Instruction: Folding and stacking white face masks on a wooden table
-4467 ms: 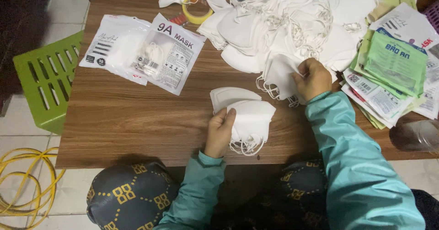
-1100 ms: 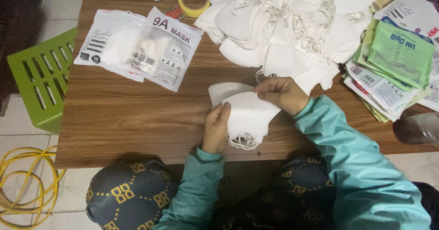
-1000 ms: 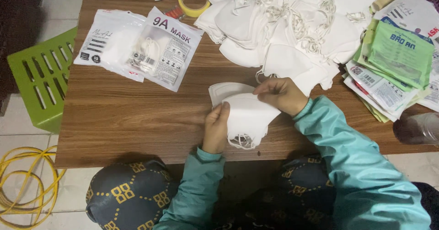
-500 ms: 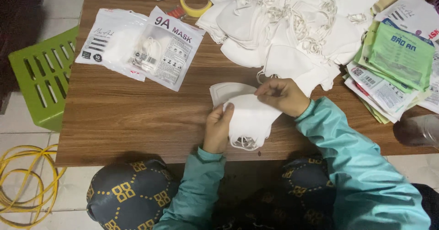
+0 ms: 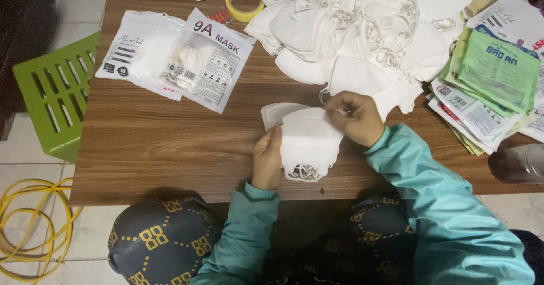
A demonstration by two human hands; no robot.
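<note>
A small stack of folded white face masks (image 5: 306,140) lies on the brown wooden table (image 5: 164,143) near its front edge. My left hand (image 5: 268,159) presses against the stack's left side. My right hand (image 5: 354,117) pinches the top mask at its upper right corner, fingers closed on the fabric and its ear loop. Elastic loops hang out at the stack's bottom edge. Both arms wear teal sleeves.
A big heap of loose white masks (image 5: 362,30) covers the table's far middle. Two printed mask packets (image 5: 181,58) lie at the left, a yellow tape roll (image 5: 242,4) behind them. Green and white packets (image 5: 490,86) pile at the right. A green plastic stool (image 5: 54,101) stands left of the table.
My right hand left the heap with a mask and brought it onto the stack in front of me. In the last second both hands have barely shifted.
</note>
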